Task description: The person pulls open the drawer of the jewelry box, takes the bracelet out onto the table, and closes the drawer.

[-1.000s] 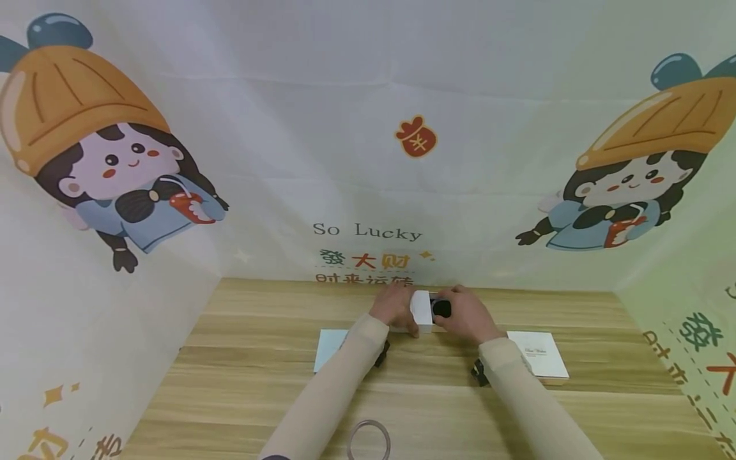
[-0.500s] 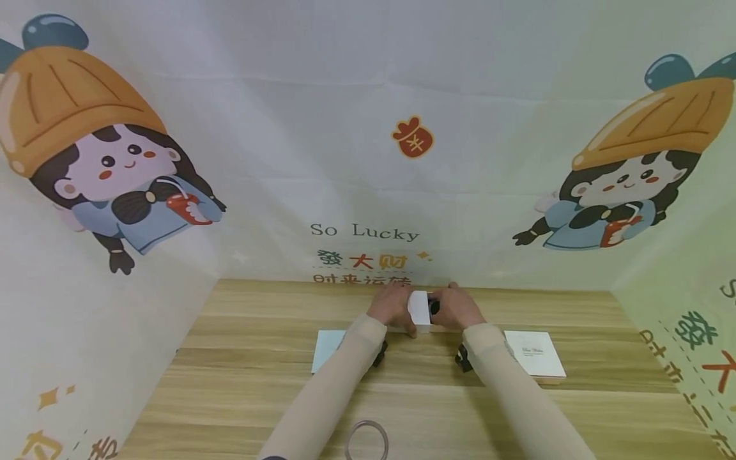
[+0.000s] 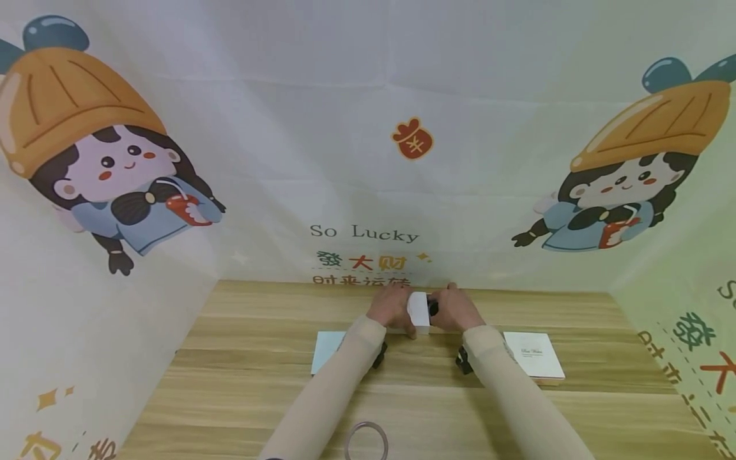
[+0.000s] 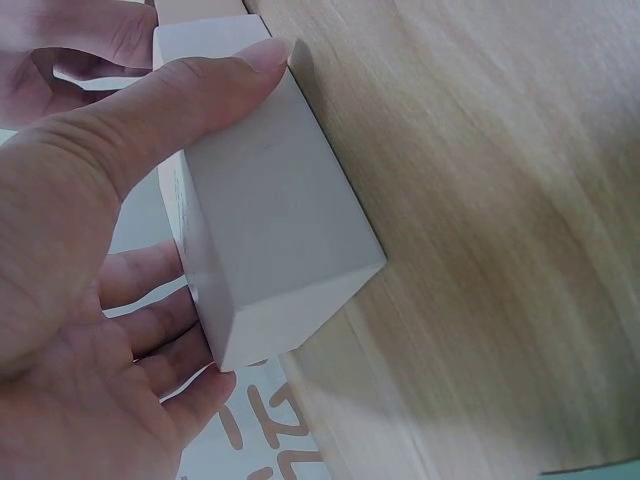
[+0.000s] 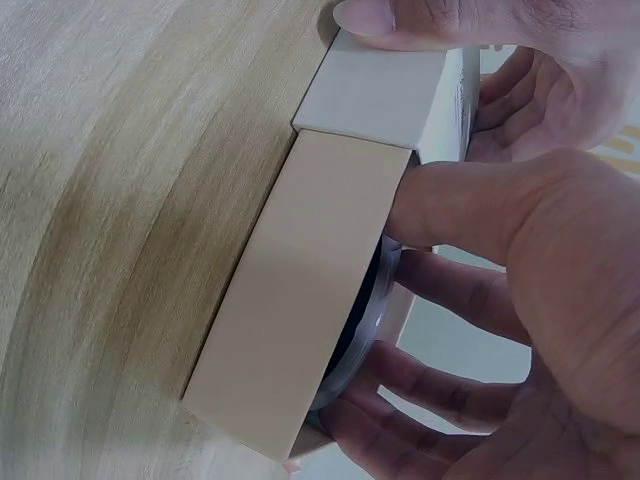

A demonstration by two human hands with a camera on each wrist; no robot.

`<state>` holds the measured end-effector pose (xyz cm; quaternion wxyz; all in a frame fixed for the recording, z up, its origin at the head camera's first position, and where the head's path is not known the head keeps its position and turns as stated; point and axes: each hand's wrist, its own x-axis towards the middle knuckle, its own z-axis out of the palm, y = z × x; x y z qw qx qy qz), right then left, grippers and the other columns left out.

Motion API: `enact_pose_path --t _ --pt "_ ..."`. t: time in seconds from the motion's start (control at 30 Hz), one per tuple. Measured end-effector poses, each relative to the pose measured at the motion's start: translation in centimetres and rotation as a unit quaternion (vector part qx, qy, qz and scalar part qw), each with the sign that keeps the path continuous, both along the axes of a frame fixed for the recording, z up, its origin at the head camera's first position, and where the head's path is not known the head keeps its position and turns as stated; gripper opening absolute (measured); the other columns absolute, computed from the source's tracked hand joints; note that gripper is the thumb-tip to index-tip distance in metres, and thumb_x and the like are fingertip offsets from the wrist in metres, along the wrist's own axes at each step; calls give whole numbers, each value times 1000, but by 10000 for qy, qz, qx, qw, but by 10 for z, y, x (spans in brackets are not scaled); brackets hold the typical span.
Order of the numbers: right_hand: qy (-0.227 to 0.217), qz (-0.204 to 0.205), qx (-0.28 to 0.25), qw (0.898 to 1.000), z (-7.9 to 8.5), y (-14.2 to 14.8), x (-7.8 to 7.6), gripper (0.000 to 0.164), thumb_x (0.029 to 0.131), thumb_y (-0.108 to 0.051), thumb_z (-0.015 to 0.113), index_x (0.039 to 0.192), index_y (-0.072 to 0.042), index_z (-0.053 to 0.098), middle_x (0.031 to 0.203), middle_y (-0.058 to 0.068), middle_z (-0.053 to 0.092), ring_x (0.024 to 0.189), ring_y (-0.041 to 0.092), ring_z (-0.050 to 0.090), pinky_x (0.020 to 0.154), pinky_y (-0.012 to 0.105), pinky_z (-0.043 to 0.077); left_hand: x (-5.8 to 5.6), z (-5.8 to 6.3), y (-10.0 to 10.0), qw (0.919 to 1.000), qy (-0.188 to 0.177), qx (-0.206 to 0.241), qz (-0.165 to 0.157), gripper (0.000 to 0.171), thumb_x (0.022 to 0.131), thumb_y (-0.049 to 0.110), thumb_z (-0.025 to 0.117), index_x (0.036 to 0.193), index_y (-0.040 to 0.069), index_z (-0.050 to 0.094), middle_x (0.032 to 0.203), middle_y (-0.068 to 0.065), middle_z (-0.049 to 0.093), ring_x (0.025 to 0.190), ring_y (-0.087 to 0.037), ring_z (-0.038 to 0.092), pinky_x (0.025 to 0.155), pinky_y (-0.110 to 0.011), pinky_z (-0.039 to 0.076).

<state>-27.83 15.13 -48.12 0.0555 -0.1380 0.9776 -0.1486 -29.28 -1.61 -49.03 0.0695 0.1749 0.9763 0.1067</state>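
At the back of the table my left hand [image 3: 391, 308] grips the white sleeve [image 3: 419, 311] of a small slide-out box. In the left wrist view its thumb lies across one long side, its fingers behind. A beige inner tray [image 5: 285, 280] sticks out of the sleeve on the right. In that tray a translucent round bangle [image 5: 365, 350] shows around something dark; the rest is hidden by the tray wall. My right hand [image 3: 457, 308] reaches over the tray, its thumb and fingers holding the bangle at its edge.
A second bangle [image 3: 367, 441] lies at the table's near side, between the forearms. A light blue box [image 3: 328, 350] sits partly behind the left forearm. A white-topped box [image 3: 535, 358] with small lettering is to the right. The printed cloth [image 3: 460, 211] rises behind the table.
My right hand has shifted left, closer to the sleeve, covering more of the dark part in the tray. My left hand keeps its grip. The last half second shows almost no motion.
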Motion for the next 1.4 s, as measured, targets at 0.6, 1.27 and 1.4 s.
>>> enact_pose_path --t 0.6,1.27,1.4 --pt "775 63 -474 9958 -14 10 3 48 76 -21 84 122 -9 75 119 26 64 104 41 57 89 52 54 0 -3 0 10000 -15 49 31 82 59 37 101 130 17 66 133 -5 65 126 -26 57 111 -40 45" --pt "1182 -237 -1696 9781 -1 16 39 49 81 -20 83 126 -8 71 121 20 51 109 36 50 90 52 53 -1 -4 -1 10000 -3 49 73 87 59 37 100 135 16 64 138 -6 63 131 -26 54 116 -41 41" --pt "1350 -27 -1793 9745 -2 17 53 49 80 -19 83 126 -9 71 120 18 52 111 34 50 90 49 51 -1 -4 -1 9999 -14 115 74 87 59 37 100 136 16 63 138 -6 63 132 -27 54 117 -41 40"
